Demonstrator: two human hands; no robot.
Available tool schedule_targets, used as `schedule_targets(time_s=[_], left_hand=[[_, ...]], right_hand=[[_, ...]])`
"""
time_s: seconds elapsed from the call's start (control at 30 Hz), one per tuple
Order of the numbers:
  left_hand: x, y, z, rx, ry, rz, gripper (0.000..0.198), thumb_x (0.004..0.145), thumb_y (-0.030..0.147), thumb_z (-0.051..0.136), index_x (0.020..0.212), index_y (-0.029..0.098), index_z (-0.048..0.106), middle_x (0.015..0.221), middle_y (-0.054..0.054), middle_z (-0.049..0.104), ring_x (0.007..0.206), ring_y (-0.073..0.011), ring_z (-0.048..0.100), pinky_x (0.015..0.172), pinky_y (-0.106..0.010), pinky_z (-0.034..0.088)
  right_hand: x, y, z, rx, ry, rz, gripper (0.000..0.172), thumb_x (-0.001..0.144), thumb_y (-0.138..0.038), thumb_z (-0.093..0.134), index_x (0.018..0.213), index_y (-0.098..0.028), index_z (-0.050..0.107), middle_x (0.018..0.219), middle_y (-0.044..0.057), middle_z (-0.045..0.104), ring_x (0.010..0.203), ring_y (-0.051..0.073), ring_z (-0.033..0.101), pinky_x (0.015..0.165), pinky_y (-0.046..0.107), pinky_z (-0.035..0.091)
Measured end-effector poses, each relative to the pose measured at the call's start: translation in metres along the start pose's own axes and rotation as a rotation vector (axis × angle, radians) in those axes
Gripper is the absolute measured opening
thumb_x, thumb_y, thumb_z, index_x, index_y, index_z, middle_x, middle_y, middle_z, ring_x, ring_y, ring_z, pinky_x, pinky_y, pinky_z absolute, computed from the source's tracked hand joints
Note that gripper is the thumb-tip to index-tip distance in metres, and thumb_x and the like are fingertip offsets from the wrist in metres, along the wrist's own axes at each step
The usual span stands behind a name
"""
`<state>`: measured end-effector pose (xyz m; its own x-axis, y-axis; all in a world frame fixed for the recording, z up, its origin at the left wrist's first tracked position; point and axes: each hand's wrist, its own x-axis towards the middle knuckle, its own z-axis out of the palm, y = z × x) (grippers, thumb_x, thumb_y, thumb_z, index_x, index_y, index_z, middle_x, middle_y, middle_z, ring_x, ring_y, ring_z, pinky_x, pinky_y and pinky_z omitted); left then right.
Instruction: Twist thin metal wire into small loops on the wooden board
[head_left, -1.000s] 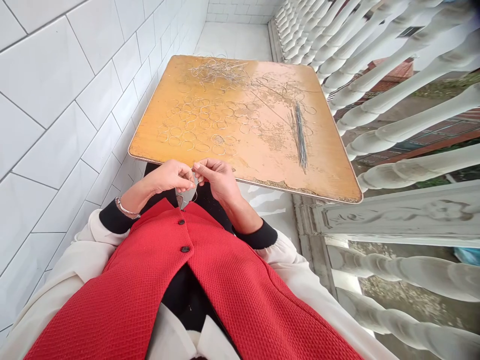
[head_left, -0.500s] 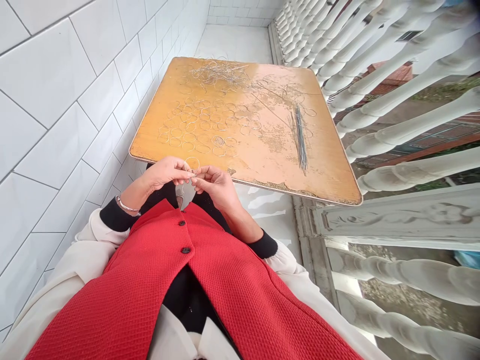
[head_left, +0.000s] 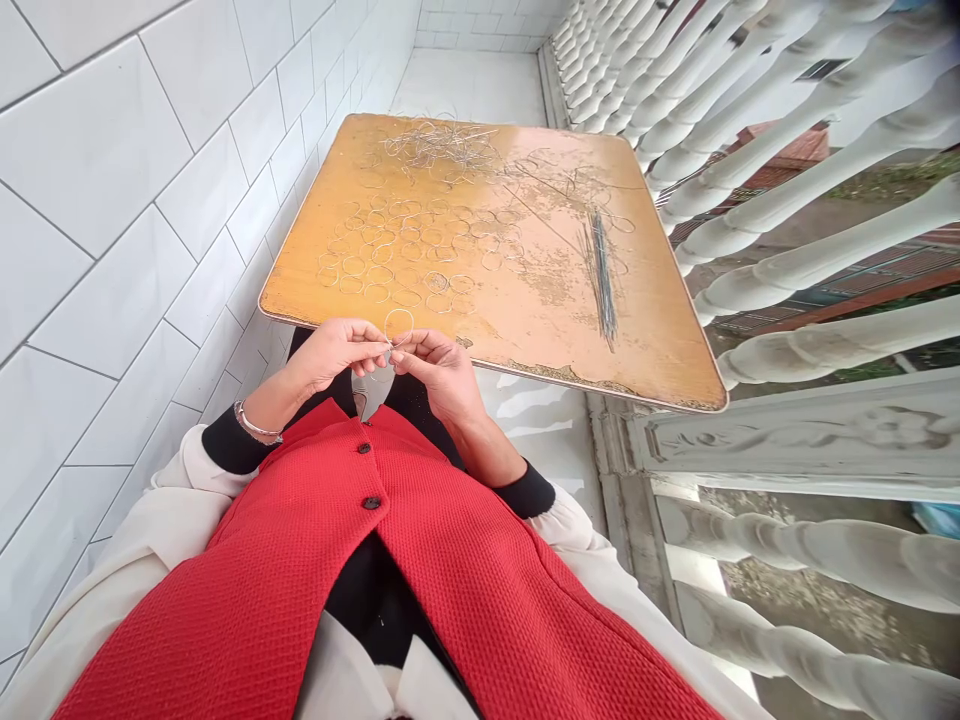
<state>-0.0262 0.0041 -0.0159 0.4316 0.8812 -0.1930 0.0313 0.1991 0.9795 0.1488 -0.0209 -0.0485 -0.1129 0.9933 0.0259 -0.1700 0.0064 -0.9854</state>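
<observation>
over the near edge of a worn wooden tabletop (head_left: 525,325), both hands are held close together, and a wire ring (head_left: 398,327) is gripped between them, raised just past the table edge and standing roughly upright. the left hand (head_left: 337,355) is extended inward from the left, with the fingers curled over and a metal bangle (head_left: 257,425) fitted at the wrist. the right hand (head_left: 439,375) is brought in from the opposite side, with the wrist bent and the fingers curved toward the left hand. the lower part of the ring is clamped from both sides by the fingertips (head_left: 384,346), and the two hands are touching or nearly so at that point. directly below the hands, a pointed grey metal piece (head_left: 373,392) is seen, its exact kind not being clear. the forearms are covered near the wrists by black cuffs (head_left: 232,445), and a red buttoned waistcoat (head_left: 375,600) is worn over the torso. on the tabletop, many similar wire rings (head_left: 390,240) are laid flat beyond the hands, a tangle of loose wire (head_left: 439,143) is placed near the far edge, and a bundle of straight wire rods (head_left: 600,275) is placed at the right. a white tiled wall (head_left: 97,200) is located on the left, and a white balustrade (head_left: 810,230) on the right.
</observation>
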Motion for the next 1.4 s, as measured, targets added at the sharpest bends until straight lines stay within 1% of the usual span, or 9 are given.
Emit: schedule_targets(time_s=[0.13, 0.43, 0.57, 0.7, 0.77, 0.9, 1.07, 1.23, 1.4], left_hand=[[-0.001, 0.0, 0.004, 0.027, 0.053, 0.048, 0.008, 0.076, 0.019, 0.069, 0.076, 0.012, 0.067, 0.064, 0.0, 0.066, 0.052, -0.0048, 0.054, 0.053, -0.018, 0.043], [-0.004, -0.001, 0.006, 0.014, 0.06, 0.035, 0.021, 0.071, 0.02, 0.075, 0.09, 0.011, 0.069, 0.07, -0.001, 0.069, 0.057, -0.0064, 0.059, 0.058, -0.02, 0.047], [-0.006, -0.002, 0.008, 0.043, 0.08, 0.029, 0.013, 0.072, 0.02, 0.074, 0.078, 0.011, 0.066, 0.064, -0.001, 0.067, 0.054, -0.0065, 0.057, 0.052, -0.019, 0.044], [-0.005, -0.003, 0.009, 0.04, 0.104, 0.054, 0.013, 0.072, 0.022, 0.073, 0.075, 0.012, 0.066, 0.062, 0.0, 0.066, 0.053, -0.0058, 0.055, 0.052, -0.018, 0.044], [-0.005, -0.003, 0.009, 0.032, 0.108, 0.059, 0.011, 0.072, 0.021, 0.073, 0.075, 0.012, 0.066, 0.063, 0.0, 0.066, 0.053, -0.0057, 0.055, 0.052, -0.018, 0.044], [-0.006, -0.002, 0.009, 0.017, 0.108, 0.052, 0.006, 0.075, 0.017, 0.069, 0.074, 0.012, 0.065, 0.06, 0.0, 0.064, 0.051, -0.0049, 0.054, 0.05, -0.017, 0.042], [-0.006, -0.003, 0.01, 0.053, 0.09, 0.08, 0.005, 0.076, 0.016, 0.068, 0.075, 0.012, 0.064, 0.061, 0.001, 0.063, 0.051, -0.0048, 0.053, 0.049, -0.017, 0.042], [-0.006, -0.005, 0.008, 0.054, 0.074, 0.068, 0.008, 0.077, 0.018, 0.07, 0.076, 0.012, 0.065, 0.062, 0.001, 0.064, 0.049, -0.0043, 0.052, 0.047, -0.016, 0.039], [-0.006, -0.015, 0.003, -0.175, -0.088, -0.016, 0.018, 0.077, 0.027, 0.073, 0.081, 0.012, 0.065, 0.069, 0.0, 0.065, 0.047, -0.0028, 0.05, 0.042, -0.016, 0.034]], right_hand=[[-0.002, -0.003, 0.002, 0.05, 0.0, 0.005, 0.035, 0.065, -0.047, 0.084, 0.084, -0.022, 0.07, 0.076, 0.001, 0.071, 0.07, 0.013, 0.065, 0.072, 0.03, 0.055], [0.005, 0.003, 0.003, 0.037, 0.145, -0.061, 0.034, 0.065, -0.048, 0.085, 0.068, -0.021, 0.067, 0.063, -0.002, 0.065, 0.056, 0.009, 0.056, 0.06, 0.025, 0.05], [0.005, 0.0, 0.003, 0.088, 0.124, -0.026, 0.034, 0.063, -0.049, 0.086, 0.067, -0.021, 0.067, 0.063, -0.002, 0.066, 0.054, 0.009, 0.055, 0.058, 0.025, 0.049], [0.001, -0.003, 0.003, 0.053, 0.019, 0.004, 0.032, 0.07, -0.051, 0.081, 0.071, -0.021, 0.071, 0.066, 0.0, 0.069, 0.056, 0.009, 0.056, 0.059, 0.025, 0.049], [-0.002, -0.003, 0.002, 0.057, -0.014, 0.01, 0.029, 0.068, -0.047, 0.083, 0.075, -0.021, 0.072, 0.069, 0.0, 0.07, 0.06, 0.01, 0.058, 0.061, 0.025, 0.05], [-0.004, -0.001, 0.002, 0.078, 0.021, 0.011, 0.03, 0.062, -0.041, 0.087, 0.079, -0.021, 0.073, 0.072, -0.001, 0.071, 0.062, 0.01, 0.059, 0.063, 0.026, 0.05], [-0.002, 0.001, 0.002, 0.053, 0.015, 0.008, 0.029, 0.067, -0.045, 0.083, 0.079, -0.021, 0.072, 0.068, -0.001, 0.068, 0.06, 0.01, 0.057, 0.064, 0.027, 0.05], [0.001, -0.001, 0.001, -0.018, 0.041, -0.035, 0.032, 0.071, -0.048, 0.08, 0.064, -0.02, 0.066, 0.062, -0.001, 0.063, 0.055, 0.009, 0.052, 0.06, 0.026, 0.046], [0.001, -0.002, 0.001, 0.026, 0.094, -0.04, 0.033, 0.072, -0.05, 0.079, 0.067, -0.021, 0.064, 0.063, -0.002, 0.061, 0.056, 0.009, 0.052, 0.06, 0.026, 0.046]])
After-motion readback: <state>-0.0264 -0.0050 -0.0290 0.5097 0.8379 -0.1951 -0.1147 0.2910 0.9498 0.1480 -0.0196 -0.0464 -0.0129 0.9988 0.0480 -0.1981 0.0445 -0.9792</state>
